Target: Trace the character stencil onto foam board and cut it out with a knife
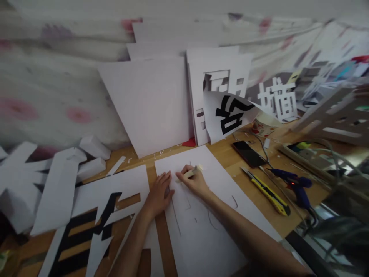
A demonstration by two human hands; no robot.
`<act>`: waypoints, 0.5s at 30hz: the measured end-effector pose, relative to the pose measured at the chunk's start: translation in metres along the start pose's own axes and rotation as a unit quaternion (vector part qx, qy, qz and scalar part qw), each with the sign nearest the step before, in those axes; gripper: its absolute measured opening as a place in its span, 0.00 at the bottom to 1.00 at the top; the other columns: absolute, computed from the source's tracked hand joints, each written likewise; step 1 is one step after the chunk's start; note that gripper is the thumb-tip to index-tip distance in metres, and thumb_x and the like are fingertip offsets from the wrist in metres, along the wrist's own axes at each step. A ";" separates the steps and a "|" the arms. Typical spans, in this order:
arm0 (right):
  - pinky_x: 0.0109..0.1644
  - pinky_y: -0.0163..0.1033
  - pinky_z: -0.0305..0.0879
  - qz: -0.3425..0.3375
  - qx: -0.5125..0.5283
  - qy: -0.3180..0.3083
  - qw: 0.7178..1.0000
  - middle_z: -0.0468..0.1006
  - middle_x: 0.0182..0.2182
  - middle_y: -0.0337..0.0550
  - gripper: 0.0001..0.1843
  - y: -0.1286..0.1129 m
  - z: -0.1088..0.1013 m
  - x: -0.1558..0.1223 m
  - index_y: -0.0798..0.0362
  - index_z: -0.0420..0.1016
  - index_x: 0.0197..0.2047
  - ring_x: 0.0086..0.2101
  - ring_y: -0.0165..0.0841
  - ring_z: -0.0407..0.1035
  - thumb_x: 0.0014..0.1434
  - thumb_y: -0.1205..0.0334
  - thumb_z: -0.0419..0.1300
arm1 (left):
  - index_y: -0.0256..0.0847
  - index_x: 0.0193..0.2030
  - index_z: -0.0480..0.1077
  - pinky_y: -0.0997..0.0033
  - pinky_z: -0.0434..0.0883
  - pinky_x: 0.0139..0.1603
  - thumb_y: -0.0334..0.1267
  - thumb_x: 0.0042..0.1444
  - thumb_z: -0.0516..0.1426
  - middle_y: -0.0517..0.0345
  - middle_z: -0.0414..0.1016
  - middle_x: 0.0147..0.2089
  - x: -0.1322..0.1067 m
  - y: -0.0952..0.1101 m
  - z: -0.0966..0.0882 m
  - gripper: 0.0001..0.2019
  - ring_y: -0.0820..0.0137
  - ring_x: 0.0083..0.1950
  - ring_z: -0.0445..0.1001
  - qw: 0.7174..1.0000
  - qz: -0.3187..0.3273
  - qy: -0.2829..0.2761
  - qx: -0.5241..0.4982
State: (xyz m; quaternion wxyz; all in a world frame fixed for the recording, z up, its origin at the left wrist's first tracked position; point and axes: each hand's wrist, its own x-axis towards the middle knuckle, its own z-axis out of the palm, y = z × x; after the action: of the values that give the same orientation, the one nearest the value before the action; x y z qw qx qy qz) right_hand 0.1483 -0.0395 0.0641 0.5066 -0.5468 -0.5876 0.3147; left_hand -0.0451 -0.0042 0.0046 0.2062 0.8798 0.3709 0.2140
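A large white board lies on the table before me, with thin dark lines and curves on its surface. My left hand rests on the board's left edge, palm down, fingers stretched out and the thumb apart. A small dark patch shows between thumb and fingers; I cannot tell what it is. My right hand grips a pale, slim pen-like tool and touches the board just right of my left fingertips. Whether the tool's tip is a blade or a pen point is too small to tell.
Right of the board lie a yellow utility knife, a dark phone and a blue glue gun with a lit red light. Cut white and black character pieces cover the left side. White boards lean against the curtained wall.
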 end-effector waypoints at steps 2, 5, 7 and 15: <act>0.24 0.33 0.52 0.004 0.001 0.010 1.000 0.61 0.16 0.31 0.19 0.016 0.015 0.016 0.50 0.60 0.20 0.20 0.26 0.55 0.55 0.49 0.58 | 0.37 0.66 0.61 0.38 0.55 0.70 0.42 0.63 0.53 0.42 0.60 0.70 0.000 -0.001 0.001 0.26 0.54 0.73 0.55 1.000 0.004 0.002 0.007; 0.26 0.33 0.50 0.005 -0.001 0.036 0.999 0.57 0.16 0.30 0.19 0.032 0.023 0.023 0.49 0.54 0.19 0.21 0.25 0.53 0.56 0.52 0.56 | 0.39 0.67 0.60 0.38 0.54 0.71 0.42 0.64 0.52 0.44 0.59 0.71 -0.001 -0.004 0.003 0.26 0.54 0.73 0.54 1.000 0.005 0.004 0.009; 0.27 0.33 0.50 0.006 -0.003 0.045 0.999 0.57 0.16 0.30 0.19 0.036 0.023 0.022 0.49 0.53 0.20 0.21 0.26 0.52 0.56 0.53 0.54 | 0.41 0.68 0.60 0.39 0.53 0.72 0.42 0.64 0.52 0.46 0.57 0.72 -0.001 -0.005 0.004 0.26 0.56 0.74 0.53 1.000 0.003 0.001 0.008; 0.27 0.34 0.48 0.024 -0.006 0.019 1.000 0.57 0.15 0.30 0.18 0.037 0.022 0.023 0.49 0.54 0.19 0.20 0.25 0.51 0.55 0.57 0.56 | 0.42 0.69 0.57 0.41 0.52 0.73 0.45 0.66 0.51 0.48 0.56 0.73 -0.002 -0.006 0.000 0.26 0.57 0.74 0.51 1.000 -0.003 -0.016 0.017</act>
State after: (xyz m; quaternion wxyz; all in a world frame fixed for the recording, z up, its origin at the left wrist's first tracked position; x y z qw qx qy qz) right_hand 0.1422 -0.0054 0.0293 0.5070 -0.5695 -0.5664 0.3129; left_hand -0.0499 -0.0024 0.0016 0.1974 0.8854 0.3742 0.1927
